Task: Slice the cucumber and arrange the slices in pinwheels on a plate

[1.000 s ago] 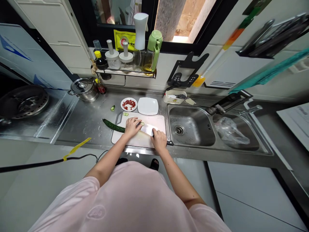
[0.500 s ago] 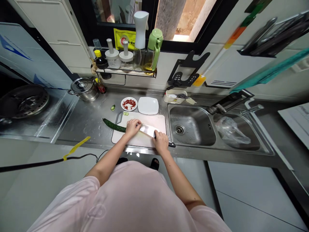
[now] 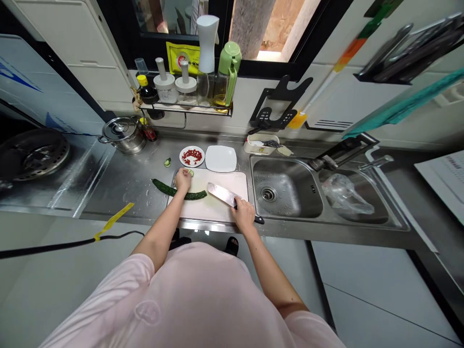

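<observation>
My left hand (image 3: pixel 182 180) is at the upper left of the white cutting board (image 3: pixel 221 212), its fingers pinched at pale green cucumber slices (image 3: pixel 191 172). It seems to hold a slice, partly hidden by the fingers. A dark green cucumber (image 3: pixel 195 195) lies under my left wrist, its cut end on the board and its other end over the counter. My right hand (image 3: pixel 244 212) is closed around the black handle of a kitchen knife (image 3: pixel 222 193). The broad blade lies low over the board, pointing left, apart from the cucumber.
Behind the board are a plate of chopped red pieces (image 3: pixel 192 163) and a white square plate (image 3: pixel 221 158). A cucumber end (image 3: pixel 167 162) lies on the counter. The sink (image 3: pixel 290 188) is at right, a steel pot (image 3: pixel 123 135) at left. Bottles stand on a wall rack (image 3: pixel 188 107).
My left hand has left the knife blade and moved left and away from me to the slices. The cucumber's cut end is now uncovered. My right hand still grips the knife.
</observation>
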Demonstrator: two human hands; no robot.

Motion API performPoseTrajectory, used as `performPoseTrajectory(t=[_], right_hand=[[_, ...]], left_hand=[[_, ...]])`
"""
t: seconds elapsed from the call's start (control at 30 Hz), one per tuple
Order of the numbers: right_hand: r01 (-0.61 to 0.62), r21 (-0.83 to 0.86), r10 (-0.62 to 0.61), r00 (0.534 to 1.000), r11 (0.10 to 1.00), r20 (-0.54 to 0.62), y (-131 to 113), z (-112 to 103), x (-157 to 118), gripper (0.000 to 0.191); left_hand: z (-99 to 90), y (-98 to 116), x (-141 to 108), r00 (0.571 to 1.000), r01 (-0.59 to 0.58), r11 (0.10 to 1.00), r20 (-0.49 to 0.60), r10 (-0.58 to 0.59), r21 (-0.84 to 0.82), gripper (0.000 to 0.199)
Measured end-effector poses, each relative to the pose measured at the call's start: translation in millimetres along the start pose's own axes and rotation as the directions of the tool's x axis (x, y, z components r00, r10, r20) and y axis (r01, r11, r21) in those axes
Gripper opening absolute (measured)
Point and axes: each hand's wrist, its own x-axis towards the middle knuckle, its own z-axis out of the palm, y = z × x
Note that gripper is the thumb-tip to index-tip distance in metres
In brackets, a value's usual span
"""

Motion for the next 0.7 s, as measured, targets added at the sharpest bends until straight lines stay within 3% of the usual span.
performPoseTrajectory(t=[0.33,0.7], right_hand=[[0.009,0.032,-0.008,1.0,0.999,-0.022,2,4,1,0.041],[0.011,0.073,-0.006,0.998,0.997,-0.058,4,5,0,0.041]], left_hand=[[6.6,7,11,0.999,0.046,0.991,0.019,-0.049,0.127,0.015],[2.2,11,9,0.999,-0.037,0.968,0.043,0.027,0.248,0.018]])
